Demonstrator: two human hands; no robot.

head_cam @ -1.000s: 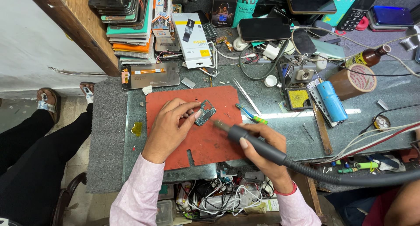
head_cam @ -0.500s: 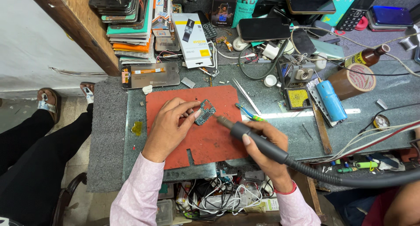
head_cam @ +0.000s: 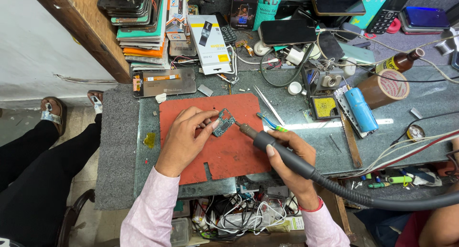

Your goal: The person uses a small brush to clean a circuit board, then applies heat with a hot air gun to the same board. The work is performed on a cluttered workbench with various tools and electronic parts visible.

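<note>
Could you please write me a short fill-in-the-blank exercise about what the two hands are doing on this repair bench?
1. The left hand steadies a small circuit board on a mat coloured ____.
2. The hot-air tool is held in the ____ hand.
3. The tool's nozzle points at the ____.
4. The blue cylinder lies to the ____ of the mat.

Missing words: red; right; circuit board; right

One red mat lies on the bench. One circuit board, one hot-air wand, one tweezers, one tape roll, one brown bottle, one blue cell, two hands.
</note>
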